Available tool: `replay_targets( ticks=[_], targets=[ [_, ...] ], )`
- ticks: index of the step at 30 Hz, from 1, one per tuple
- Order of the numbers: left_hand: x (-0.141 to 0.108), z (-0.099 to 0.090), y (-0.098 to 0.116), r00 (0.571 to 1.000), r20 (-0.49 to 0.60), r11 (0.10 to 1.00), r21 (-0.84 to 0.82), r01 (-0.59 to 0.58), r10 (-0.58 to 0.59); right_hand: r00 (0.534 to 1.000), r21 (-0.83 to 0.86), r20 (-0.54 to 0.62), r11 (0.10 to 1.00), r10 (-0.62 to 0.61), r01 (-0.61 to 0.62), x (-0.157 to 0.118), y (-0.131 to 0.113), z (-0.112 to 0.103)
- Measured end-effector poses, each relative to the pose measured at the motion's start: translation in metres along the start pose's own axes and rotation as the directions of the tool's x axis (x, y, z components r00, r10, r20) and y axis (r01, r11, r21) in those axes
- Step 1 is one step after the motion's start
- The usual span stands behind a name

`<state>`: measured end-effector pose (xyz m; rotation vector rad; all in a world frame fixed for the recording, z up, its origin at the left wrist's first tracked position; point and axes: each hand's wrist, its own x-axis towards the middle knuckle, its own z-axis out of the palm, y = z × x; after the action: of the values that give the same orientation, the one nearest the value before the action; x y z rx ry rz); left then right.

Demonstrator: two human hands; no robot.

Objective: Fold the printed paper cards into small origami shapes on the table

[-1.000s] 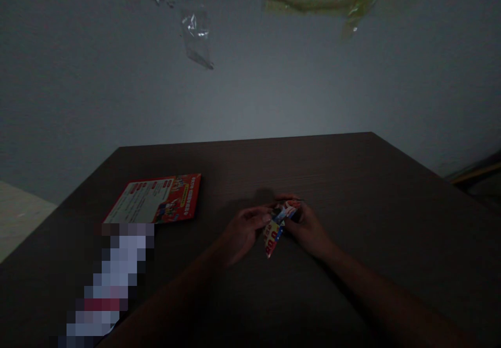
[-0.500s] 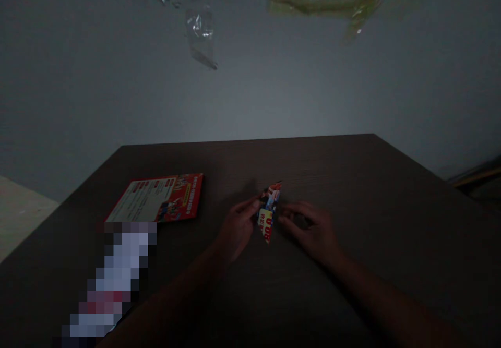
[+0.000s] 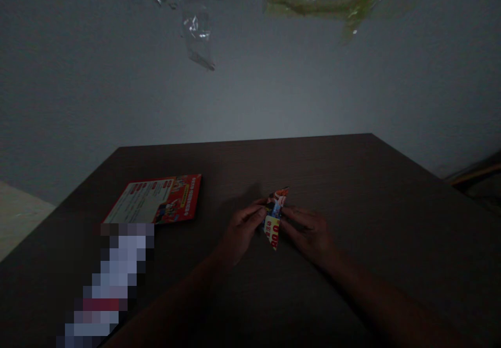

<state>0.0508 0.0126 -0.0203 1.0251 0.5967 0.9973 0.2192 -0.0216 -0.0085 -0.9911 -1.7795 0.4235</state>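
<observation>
While the right hand [image 3: 311, 231] stood off half a second ago, its fingertips now meet the right edge of a small, pointed piece of folded glossy paper [image 3: 273, 222], printed red, yellow and blue. Left hand [image 3: 241, 229] keeps its left edge pinched. Both grips narrow; piece between them, over the dark brown wood-grain table [image 3: 332, 173]. My reading: two-sided hold regained, steadier for handling the folds. Left of the piece, slightly farther: flat red-and-cream printed booklet [image 3: 143, 202]. Beyond the piece: grey wall [image 3: 293, 87], with yellowish tape [image 3: 305, 3] high up.
</observation>
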Motion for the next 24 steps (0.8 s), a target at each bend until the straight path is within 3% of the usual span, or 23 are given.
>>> replay_targets(
  ticks=[8,19,24],
  targets=[
    [-0.002,0.0,0.001,0.999,0.033,0.99,0.139,0.012,-0.017,0.997,-0.024,0.067,0.999,-0.027,0.029,0.003,-0.004,-0.001],
    [-0.005,0.003,0.011,0.998,0.057,0.958,0.288,0.014,-0.031,0.998,-0.054,0.05,0.997,-0.049,0.051,0.004,-0.005,0.0],
    [-0.002,0.0,0.002,0.994,-0.098,0.977,0.203,0.07,-0.051,0.995,-0.025,0.088,0.999,0.041,-0.039,0.004,-0.006,0.0]
  ],
)
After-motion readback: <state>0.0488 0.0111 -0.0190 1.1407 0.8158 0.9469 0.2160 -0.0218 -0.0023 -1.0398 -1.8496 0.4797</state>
